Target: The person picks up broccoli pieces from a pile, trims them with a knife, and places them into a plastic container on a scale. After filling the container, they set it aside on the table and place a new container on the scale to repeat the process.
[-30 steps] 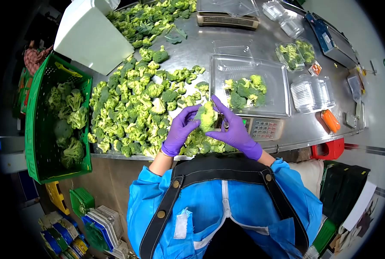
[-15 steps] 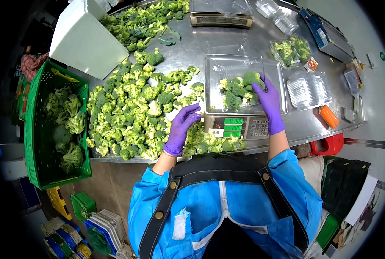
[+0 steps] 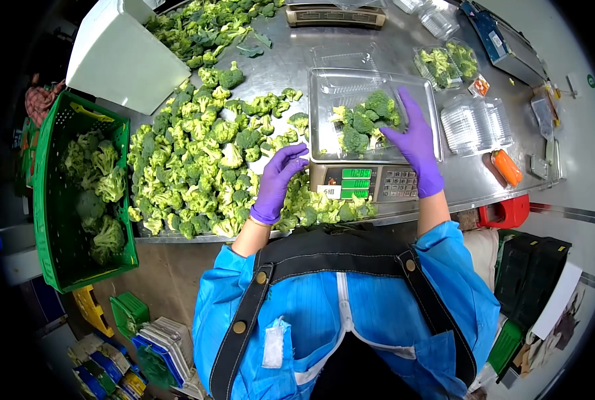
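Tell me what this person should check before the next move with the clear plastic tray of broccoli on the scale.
1. Clear plastic tray sits flat on the grey weighing scale: ok.
2. Green scale display is lit: ok.
3. Weight shown is right: cannot tell, the digits are too small to read.
4. Right hand in a purple glove is off the tray for a true reading: not ok, it rests on the broccoli florets in the tray.
5. Left hand in a purple glove is free: ok, it is open and empty above the loose floret pile.
6. Florets lie within the tray rim: ok.
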Available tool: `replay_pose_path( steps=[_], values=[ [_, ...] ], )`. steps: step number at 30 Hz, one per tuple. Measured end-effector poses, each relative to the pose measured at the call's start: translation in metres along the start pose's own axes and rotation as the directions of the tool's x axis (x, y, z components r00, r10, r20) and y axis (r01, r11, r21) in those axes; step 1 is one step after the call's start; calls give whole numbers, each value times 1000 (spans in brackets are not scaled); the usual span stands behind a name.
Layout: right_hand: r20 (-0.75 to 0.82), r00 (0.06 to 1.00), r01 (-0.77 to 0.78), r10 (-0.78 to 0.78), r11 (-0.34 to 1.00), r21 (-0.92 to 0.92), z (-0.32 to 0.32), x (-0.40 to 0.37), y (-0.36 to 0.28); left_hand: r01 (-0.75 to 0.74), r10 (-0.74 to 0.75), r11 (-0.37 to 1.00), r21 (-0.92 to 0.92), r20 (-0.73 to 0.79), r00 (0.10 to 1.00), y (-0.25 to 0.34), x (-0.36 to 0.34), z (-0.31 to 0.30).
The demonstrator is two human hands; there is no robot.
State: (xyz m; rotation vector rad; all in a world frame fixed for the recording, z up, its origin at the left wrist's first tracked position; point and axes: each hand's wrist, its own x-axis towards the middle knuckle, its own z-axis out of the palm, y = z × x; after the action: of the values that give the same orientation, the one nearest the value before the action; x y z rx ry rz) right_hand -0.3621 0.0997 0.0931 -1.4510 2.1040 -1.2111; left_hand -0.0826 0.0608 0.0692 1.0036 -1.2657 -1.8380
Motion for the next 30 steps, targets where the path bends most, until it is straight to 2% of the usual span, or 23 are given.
replay_pose_path(
  steps=[2, 3, 5, 6, 8, 9, 10, 11, 12, 15, 16, 17, 18, 19, 20, 21, 22, 23, 25, 26, 27, 29, 30],
  values=[
    [14, 978, 206, -206, 968, -141, 7, 10, -1, -4, 4, 1000, -6, 9, 1000, 2, 1, 5],
    [14, 978, 209, -209, 968, -140, 9, 15, 2, -6, 6, 1000, -13, 17, 1000, 3, 1, 6],
    [168, 985, 83, -50, 976, -200, 12, 24, 9, -11, 12, 999, -30, 21, 1000, 3, 0, 6],
    [169, 984, 89, -55, 976, -199, 10, 25, 11, -7, 8, 999, -33, 18, 1000, 3, -1, 6],
    [-19, 987, 156, -162, 972, -175, 6, 26, 10, 19, -17, 999, -43, 42, 999, 3, -1, 2],
    [-13, 985, 168, -173, 971, -173, 1, 25, -1, 11, -9, 999, -47, 34, 999, 2, -1, 3],
    [66, 996, -70, 59, 983, 172, -8, 19, -21, -24, 27, 999, -47, 64, 998, 1, -1, 5],
    [220, 943, -327, 251, 823, 464, -11, 10, -34, -55, 60, 997, -46, 96, 994, 0, -2, 8],
    [196, 935, -352, 294, 728, 589, -2, -2, -42, -94, 98, 995, -32, 159, 982, 2, -1, 12],
    [525, 806, -564, 273, 624, 540, 18, -33, -61, -215, 227, 974, -76, 219, 949, 8, -6, 31],
    [571, 774, -597, 273, 618, 512, 31, -44, -63, -120, 175, 969, -218, 255, 951, 13, -9, 36],
    [616, 739, -627, 272, 612, 482, 40, -50, -63, -52, 95, 981, -186, 228, 969, 14, -12, 36],
    [692, 684, -653, 230, 615, 441, 43, -52, -63, 2, 55, 964, -264, 209, 976, 6, -13, 31],
    [698, 679, -655, 225, 615, 439, 48, -55, -61, 54, 14, 938, -342, 193, 981, 0, -14, 25],
    [528, 843, -360, 103, 837, 412, 56, -59, -58, 108, -53, 902, -418, 141, 989, -5, -19, 19],
    [358, 930, -28, -85, 953, 301, 60, -62, -62, 154, -124, 856, -494, 94, 988, -6, -24, 15],
    [411, 906, 27, -99, 984, 177, 52, -64, -67, 141, -122, 852, -504, 71, 990, -10, -24, 9],
    [417, 903, 29, -104, 983, 181, 49, -66, -71, 134, -121, 830, -541, 60, 991, -15, -26, 3],
    [543, 816, 131, -200, 978, 163, 46, -70, -73, 100, -95, 848, -521, 37, 995, -4, -30, 0],
    [571, 779, 236, -258, 965, 114, 49, -74, -68, 96, -94, 848, -522, 32, 995, 0, -32, -2],
    [574, 776, 239, -261, 964, 115, 52, -76, -66, 122, -112, 850, -512, 50, 992, 4, -34, -3],
    [506, 754, 486, -420, 874, 2, 58, -81, -67, 145, -130, 851, -505, 66, 989, 6, -35, -2],
    [507, 752, 486, -421, 874, 3, 59, -81, -67, 131, -100, 870, -476, 89, 991, 6, -34, -1]
  ],
)
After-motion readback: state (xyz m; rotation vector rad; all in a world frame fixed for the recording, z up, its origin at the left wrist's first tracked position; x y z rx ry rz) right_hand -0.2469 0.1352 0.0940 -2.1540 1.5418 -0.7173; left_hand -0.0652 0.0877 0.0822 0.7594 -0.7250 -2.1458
